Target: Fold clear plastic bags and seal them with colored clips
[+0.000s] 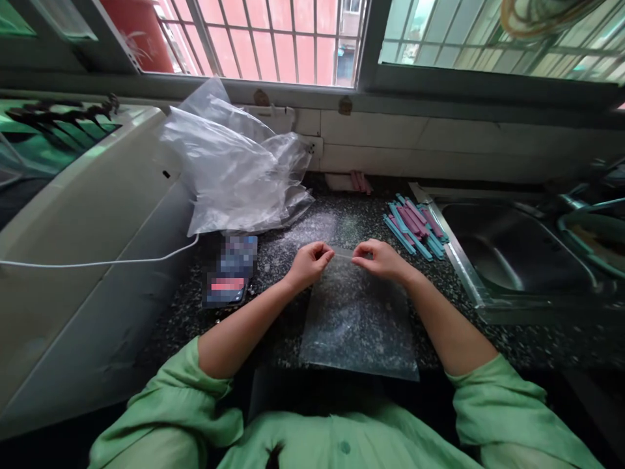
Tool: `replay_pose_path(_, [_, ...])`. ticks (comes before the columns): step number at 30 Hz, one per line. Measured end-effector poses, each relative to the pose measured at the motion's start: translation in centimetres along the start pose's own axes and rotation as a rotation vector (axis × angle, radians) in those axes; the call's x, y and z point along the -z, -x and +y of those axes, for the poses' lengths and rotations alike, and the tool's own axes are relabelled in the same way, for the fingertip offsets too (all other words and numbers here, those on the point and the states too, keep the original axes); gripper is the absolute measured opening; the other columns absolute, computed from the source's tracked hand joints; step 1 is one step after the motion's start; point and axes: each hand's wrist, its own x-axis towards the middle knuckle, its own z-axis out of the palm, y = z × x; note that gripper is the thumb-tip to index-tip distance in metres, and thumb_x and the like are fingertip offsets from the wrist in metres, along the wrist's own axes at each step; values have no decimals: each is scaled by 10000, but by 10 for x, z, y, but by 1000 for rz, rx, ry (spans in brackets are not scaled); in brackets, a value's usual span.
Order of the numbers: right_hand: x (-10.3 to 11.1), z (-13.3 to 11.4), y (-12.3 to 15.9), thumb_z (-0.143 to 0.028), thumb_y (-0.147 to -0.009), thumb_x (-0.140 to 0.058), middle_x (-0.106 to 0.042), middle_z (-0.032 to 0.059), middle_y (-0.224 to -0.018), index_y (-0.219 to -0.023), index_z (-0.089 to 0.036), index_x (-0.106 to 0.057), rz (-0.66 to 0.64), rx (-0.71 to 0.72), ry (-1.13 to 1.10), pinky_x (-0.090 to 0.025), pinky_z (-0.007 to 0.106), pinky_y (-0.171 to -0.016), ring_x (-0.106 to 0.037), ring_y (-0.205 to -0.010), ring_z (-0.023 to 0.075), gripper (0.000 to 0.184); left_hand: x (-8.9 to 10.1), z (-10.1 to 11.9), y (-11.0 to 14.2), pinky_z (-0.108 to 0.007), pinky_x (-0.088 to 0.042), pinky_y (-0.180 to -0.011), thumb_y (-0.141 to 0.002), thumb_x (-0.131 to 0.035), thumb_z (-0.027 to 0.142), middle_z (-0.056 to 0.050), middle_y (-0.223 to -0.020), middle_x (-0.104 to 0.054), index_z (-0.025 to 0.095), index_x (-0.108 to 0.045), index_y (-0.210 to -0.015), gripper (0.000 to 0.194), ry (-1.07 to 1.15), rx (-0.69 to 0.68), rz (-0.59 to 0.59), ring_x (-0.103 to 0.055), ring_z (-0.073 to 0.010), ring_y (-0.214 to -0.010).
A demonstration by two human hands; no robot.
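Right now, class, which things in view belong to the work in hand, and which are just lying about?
Belong:
clear bag, its far end pinched by the left hand and right hand
heap of clear bags, probably
pink and blue strips, perhaps

Lying about, it seems:
phone
white cord

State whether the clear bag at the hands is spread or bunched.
Spread: the clear bag is one broad sheet, near corners apart, speckled counter visible through it; left hand and right hand pinch its far edge.
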Motion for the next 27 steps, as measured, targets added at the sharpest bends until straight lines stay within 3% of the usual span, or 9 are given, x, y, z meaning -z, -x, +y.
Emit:
replay_pose_path(11, [-6, 12, 9, -231, -769, -563, -650, 35, -707, -716, -163, -651, 21, -24, -175, -428, 261, -661, -581, -698, 148, 123, 5, -9, 3, -226, -354, -571, -713, -533, 294, 21, -587, -504, 158, -534, -627, 161, -32, 1, -9, -444, -101, -579])
replay_pose_path(21, [-9, 5, 9, -229, -750, -574, -643, 34, -695, -698, -167, -646, 44, -5, -175, -430, 260, -663, -574, -694, 142, 109, 7, 1, 3, -208, -315, -488, -588, -638, 351, 44, -513, -491, 151, -561, -600, 214, 201, 151, -43, -404, -73, -490])
replay_pose_path(27, [-13, -7, 5, -261, -744, -557, -638, 19, -673, -693, -154, -634, 17, -17, -280, -424, 243, -630, -562, -650, 124, 142, 5, 3, 4, -204, -341, -491, -581, -636, 326, 33, -527, -519, 149, -567, -586, 190, 217, 94, -38, -431, -73, -501])
